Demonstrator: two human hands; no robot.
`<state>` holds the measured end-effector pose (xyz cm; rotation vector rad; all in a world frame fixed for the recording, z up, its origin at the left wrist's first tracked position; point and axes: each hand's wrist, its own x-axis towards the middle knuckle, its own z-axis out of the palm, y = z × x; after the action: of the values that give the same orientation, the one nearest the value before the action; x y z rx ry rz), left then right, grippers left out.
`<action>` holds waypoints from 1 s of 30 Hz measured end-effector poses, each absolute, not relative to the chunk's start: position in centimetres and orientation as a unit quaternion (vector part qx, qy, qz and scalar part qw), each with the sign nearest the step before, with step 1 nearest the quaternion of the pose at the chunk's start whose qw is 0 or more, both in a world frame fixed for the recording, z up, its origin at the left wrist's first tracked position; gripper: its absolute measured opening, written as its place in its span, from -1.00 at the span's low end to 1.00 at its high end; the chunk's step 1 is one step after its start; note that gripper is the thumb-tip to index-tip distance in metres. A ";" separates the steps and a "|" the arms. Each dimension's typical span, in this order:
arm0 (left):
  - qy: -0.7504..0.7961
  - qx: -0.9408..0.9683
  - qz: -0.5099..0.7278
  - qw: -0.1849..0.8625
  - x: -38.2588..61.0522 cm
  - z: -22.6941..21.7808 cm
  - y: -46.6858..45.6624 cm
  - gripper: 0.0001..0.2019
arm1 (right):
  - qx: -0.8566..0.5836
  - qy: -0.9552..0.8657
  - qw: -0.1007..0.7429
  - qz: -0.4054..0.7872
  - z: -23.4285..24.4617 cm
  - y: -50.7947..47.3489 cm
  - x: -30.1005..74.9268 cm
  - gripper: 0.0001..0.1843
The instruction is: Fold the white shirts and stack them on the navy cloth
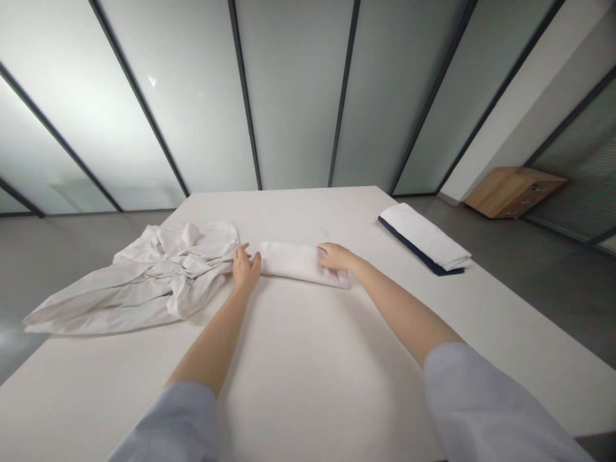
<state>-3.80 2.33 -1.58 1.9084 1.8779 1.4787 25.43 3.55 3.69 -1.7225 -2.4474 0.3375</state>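
A person in pale blue sleeves (pixel 474 391) works at a smooth white table (pixel 317 359), where a flat, folded strip of white cloth (pixel 289 260) lies crosswise at 12 o'clock. The left hand (pixel 246 269) is open, fingers spread beside the strip's near-9-o'clock end; whether it touches is unclear. The right hand (pixel 335 256) bends its fingers over the opposite end, though whether it pinches the fabric cannot be told. Lying crosswise, the strip probably puts both ends within easy reach.

A loose, crumpled heap of white fabric (pixel 178 276) sprawls at 11 o'clock; at 1 o'clock, a folded white cloth (pixel 423 237) rests on a folded navy cloth (pixel 418 251), likely set aside to leave working room.

The count: two hands, one strip, one heap, its pieces uncountable, one white-over-navy pair and, on the floor beyond, one wooden cabinet (pixel 510 190).
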 end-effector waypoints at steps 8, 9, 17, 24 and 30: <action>0.625 0.605 0.486 0.079 -3.9 -1.6 2.5 -0.68 | -0.609 -0.743 -0.110 0.254 6.0 6.3 23.0 -0.54; 0.626 0.604 0.487 0.082 -3.9 -1.6 2.5 -0.69 | -0.609 -0.738 -0.122 0.264 6.1 6.2 22.8 -0.55; 0.626 0.599 0.491 0.091 -4.1 -1.8 2.6 -0.68 | -0.623 -0.697 -0.101 0.341 5.7 4.9 22.5 -0.55; 0.629 0.596 0.488 0.105 -4.1 -1.6 2.6 -0.70 | -0.636 -0.712 -0.028 0.296 6.7 3.7 24.2 -0.53; 0.629 0.595 0.486 0.117 -4.0 -1.4 2.6 -0.71 | -0.699 -0.655 -0.010 0.287 5.5 3.2 31.2 -0.49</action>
<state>-4.02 2.63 -1.40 1.7415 1.8419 1.4243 31.23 3.16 5.47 -2.2104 -2.0711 0.9059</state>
